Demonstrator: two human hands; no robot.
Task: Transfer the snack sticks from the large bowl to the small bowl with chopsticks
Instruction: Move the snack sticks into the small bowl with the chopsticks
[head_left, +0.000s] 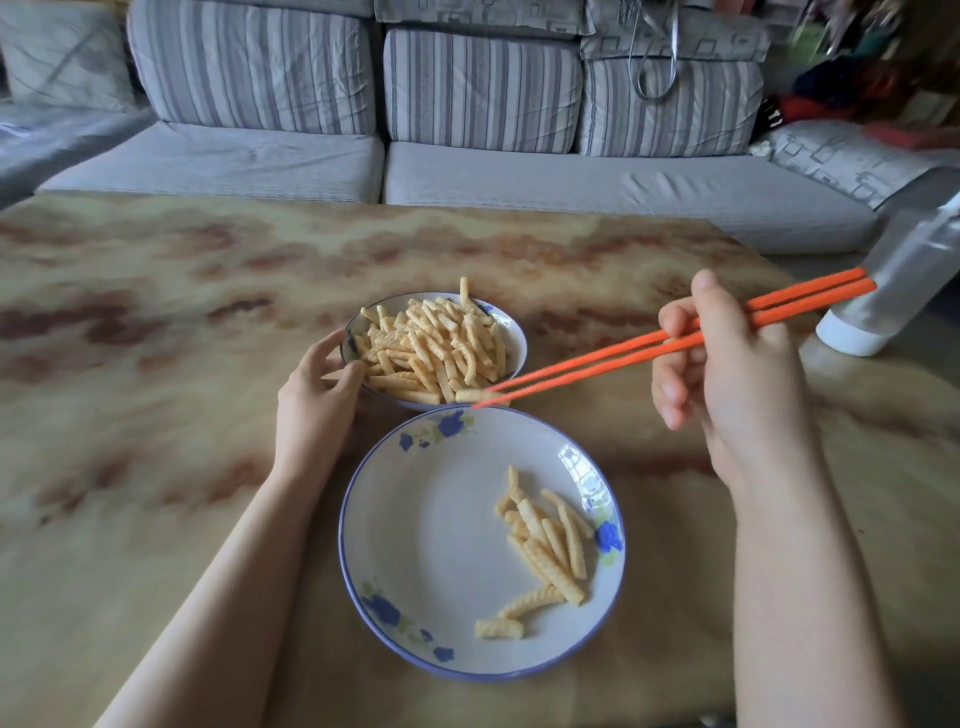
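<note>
Gripping the orange chopsticks (597, 368), the right hand (737, 374) has its fingers curled round them, thumb on top; their tips close on one snack stick (470, 396) at the near rim of the small bowl (514, 338), just above the far rim of the large bowl (415, 519). The left hand (311, 410) holds the small bowl's left rim with curled fingers; that bowl is heaped with sticks (436, 343), a few more (545, 545) lie in the large bowl's right side, and both bowls stand touching on the marbled tabletop (156, 312).
</note>
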